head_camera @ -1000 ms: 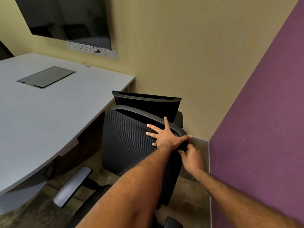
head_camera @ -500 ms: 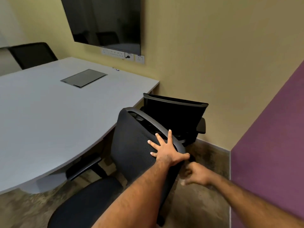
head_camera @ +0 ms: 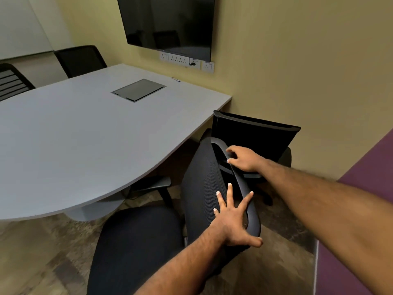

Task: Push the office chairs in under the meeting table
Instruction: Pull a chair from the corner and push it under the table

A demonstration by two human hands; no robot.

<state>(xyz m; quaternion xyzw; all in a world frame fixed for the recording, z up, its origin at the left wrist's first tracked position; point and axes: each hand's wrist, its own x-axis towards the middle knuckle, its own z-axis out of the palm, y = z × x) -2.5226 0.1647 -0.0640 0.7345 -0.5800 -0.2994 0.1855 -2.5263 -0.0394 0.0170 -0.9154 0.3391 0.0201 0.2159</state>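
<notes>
A black mesh-backed office chair [head_camera: 200, 188] stands turned sideways at the curved near edge of the grey meeting table [head_camera: 85, 135], its seat out from under the top. My left hand [head_camera: 231, 222] lies spread on the backrest, with the thumb hooked round the rim's near corner. My right hand [head_camera: 244, 158] curls its fingers over the top rim farther along. A second black office chair [head_camera: 255, 137] sits just behind, close to the table's corner and the yellow wall.
Two more black chairs [head_camera: 80, 58] [head_camera: 10, 81] stand at the table's far side. A purple wall [head_camera: 361, 209] closes in on the right and a dark screen [head_camera: 170, 22] hangs above the table. A grey hatch [head_camera: 138, 90] is set into the tabletop.
The near chair has swung round, so its seat now shows in front of me. My right hand rose from beside the backrest onto its top rim. The view shifted left.
</notes>
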